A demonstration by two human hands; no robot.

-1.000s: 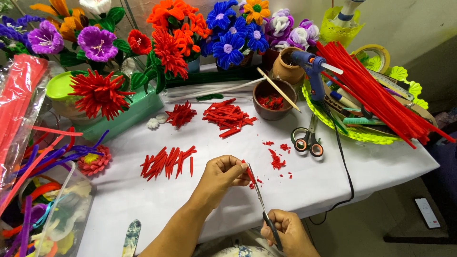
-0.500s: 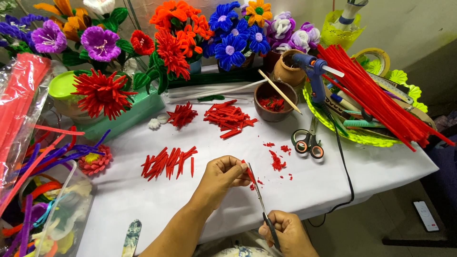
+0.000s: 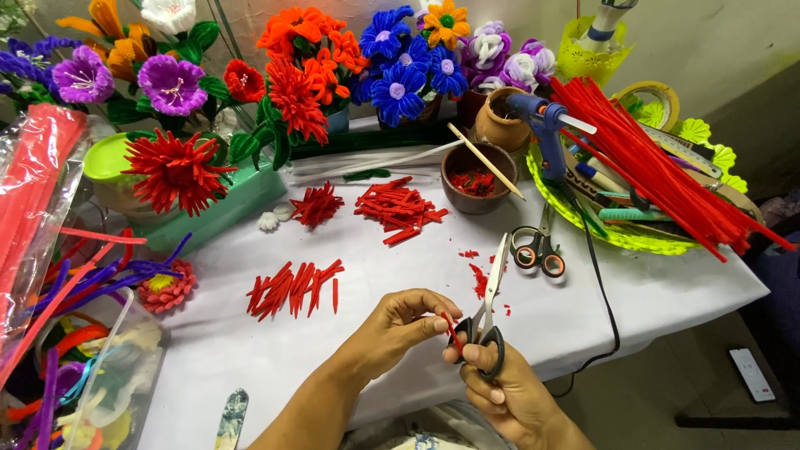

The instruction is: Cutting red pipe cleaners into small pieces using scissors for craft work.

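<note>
Left hand (image 3: pixel 398 323) pinching a short red pipe-cleaner piece (image 3: pixel 451 331) between thumb and fingertips, right at the pivot of the black-handled scissors (image 3: pixel 490 300). Right hand (image 3: pixel 502 392) gripping the loops just below, fingers threaded through, blades pointing up and away, apparently closed or nearly so; hard to tell for sure. All happening at the near edge of the white table (image 3: pixel 392 292), just in front of those scissors' tips lies a scatter of red trimmings (image 3: pixel 478 279).

Risk number one, by the look of it: fingertips sitting very close to the blades, so a quick snip could nick the left thumb. Risk number two: such a small piece, held only by its end, likely to spring off or drop over the table edge once cut. Also worth watching: a row of finished red petals (image 3: pixel 293 288) left of the scissors, easy to sweep askew with a careless forearm. Orange-handled scissors (image 3: pixel 538 248) and a black cord (image 3: pixel 602 293) just right of them, a possible snag for the right wrist
</note>
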